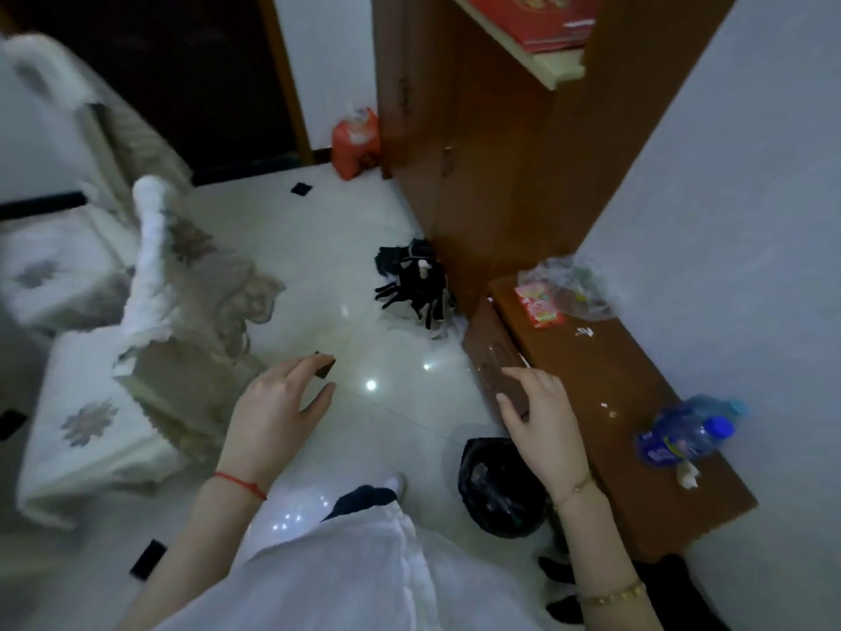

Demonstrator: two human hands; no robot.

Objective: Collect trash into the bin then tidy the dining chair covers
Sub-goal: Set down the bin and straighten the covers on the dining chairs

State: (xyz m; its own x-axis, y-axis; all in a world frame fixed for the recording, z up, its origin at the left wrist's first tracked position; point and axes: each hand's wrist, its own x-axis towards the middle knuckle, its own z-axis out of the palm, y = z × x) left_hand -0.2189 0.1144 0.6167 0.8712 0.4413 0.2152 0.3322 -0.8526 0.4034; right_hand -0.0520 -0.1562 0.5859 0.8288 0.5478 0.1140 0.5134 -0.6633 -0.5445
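Observation:
A bin lined with a black bag (500, 487) stands on the floor against the low brown bench (605, 389). On the bench lie blue plastic bottles (687, 434), a crumpled tissue (687, 476), a clear plastic bag (573, 284) and a red wrapper (539, 308). Dining chairs with white flowered covers (91, 425) stand at the left; one backrest cover (152, 266) sits rumpled. My left hand (277, 412) hovers over the floor, fingers apart and empty. My right hand (541, 421) rests its fingers on the bench's near edge above the bin, holding nothing.
A tall wooden cabinet (478, 152) rises behind the bench, with a black heap (414, 280) at its foot. A red bag (355, 138) sits by the doorway. The glossy white tile floor (318, 248) lies between the chairs and the bench.

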